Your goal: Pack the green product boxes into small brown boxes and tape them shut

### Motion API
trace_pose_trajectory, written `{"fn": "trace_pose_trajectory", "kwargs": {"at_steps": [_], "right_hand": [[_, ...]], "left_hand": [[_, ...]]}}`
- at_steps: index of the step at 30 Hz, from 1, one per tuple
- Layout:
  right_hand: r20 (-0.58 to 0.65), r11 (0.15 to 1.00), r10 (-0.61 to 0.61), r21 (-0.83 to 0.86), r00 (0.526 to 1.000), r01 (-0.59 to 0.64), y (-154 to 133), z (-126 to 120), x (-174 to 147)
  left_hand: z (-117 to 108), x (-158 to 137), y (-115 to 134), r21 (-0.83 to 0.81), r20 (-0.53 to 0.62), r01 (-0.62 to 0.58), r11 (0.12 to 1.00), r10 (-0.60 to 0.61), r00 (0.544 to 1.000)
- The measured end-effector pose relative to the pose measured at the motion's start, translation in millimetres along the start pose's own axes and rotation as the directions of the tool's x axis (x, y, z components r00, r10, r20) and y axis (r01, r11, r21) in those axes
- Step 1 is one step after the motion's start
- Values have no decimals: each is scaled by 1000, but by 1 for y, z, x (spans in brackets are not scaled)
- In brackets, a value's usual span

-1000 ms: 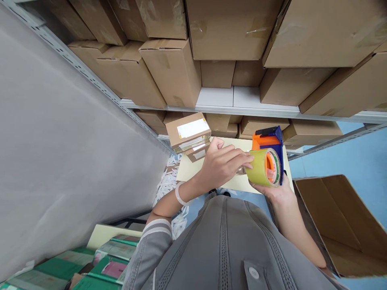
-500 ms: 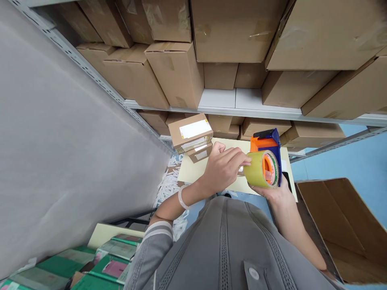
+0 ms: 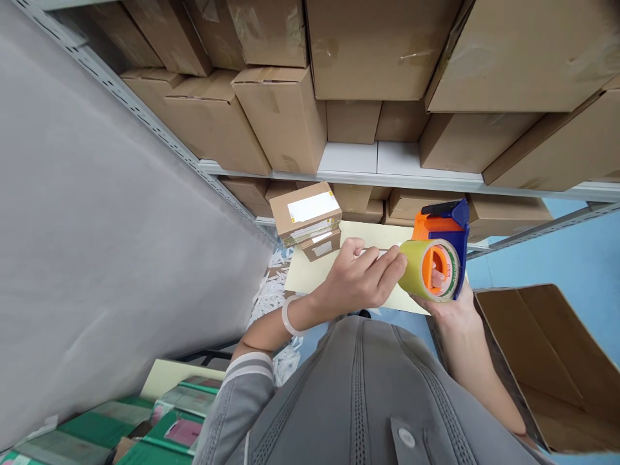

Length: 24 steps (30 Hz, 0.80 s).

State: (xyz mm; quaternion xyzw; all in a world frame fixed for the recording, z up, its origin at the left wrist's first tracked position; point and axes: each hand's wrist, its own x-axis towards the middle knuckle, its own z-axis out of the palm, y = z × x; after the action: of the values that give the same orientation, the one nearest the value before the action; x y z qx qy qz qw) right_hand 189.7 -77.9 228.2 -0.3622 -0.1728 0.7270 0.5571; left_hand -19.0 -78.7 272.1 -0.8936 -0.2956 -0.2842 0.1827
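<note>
A blue and orange tape dispenser [image 3: 436, 223] carries a roll of yellowish packing tape [image 3: 414, 270], raised above the table in front of me. My right hand [image 3: 458, 316] holds it from below and behind, with a fingertip showing through the roll's core. At the roll's left side, my left hand [image 3: 365, 274] is closed, its curled fingertips against the tape. Whether a loose tape end sits in that pinch is too small to tell. Beyond the left hand, a labelled carton [image 3: 305, 210] rests on a smaller carton [image 3: 320, 245] on the table.
The cream tabletop [image 3: 307, 271] lies below my hands. Behind it a metal shelf [image 3: 349, 175] holds many brown cartons. An open carton [image 3: 542, 361] stands at the right, green boxes [image 3: 111, 420] at the lower left. White paper strips [image 3: 266, 297] gather by the grey wall [image 3: 121, 226].
The dispenser and my right hand have shifted right and turned slightly. My left hand has followed a little to the right, its fingertips still at the roll.
</note>
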Motion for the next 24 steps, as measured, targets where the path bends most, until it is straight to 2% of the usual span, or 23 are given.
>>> {"fn": "trace_pose_trajectory", "kwargs": {"at_steps": [5,8,10,13,16,19,22,24], "right_hand": [[-32,978,45,207,998,-38,0,5,-1],[-17,952,89,294,996,-80,-1,7,0],[-37,932,119,349,992,-98,-1,9,0],[-89,923,148,369,985,-106,-1,11,0],[-149,946,151,309,977,-99,1,10,1],[-192,982,94,179,977,-59,2,8,1],[-138,999,-1,-46,990,-6,3,3,3],[-37,961,-73,-268,997,60,6,-3,4]], "left_hand": [[-1,5,-1,78,45,-88,993,85,995],[0,9,-3,171,-39,-158,973,167,985],[2,11,-3,214,-101,-154,965,179,979],[6,14,-5,187,-150,-70,980,99,984],[8,16,-7,113,-185,22,993,0,983],[7,17,-9,16,-171,101,995,-97,981],[6,19,-13,-76,-84,181,981,-187,979],[6,20,-15,-106,-36,234,966,-239,970]]}}
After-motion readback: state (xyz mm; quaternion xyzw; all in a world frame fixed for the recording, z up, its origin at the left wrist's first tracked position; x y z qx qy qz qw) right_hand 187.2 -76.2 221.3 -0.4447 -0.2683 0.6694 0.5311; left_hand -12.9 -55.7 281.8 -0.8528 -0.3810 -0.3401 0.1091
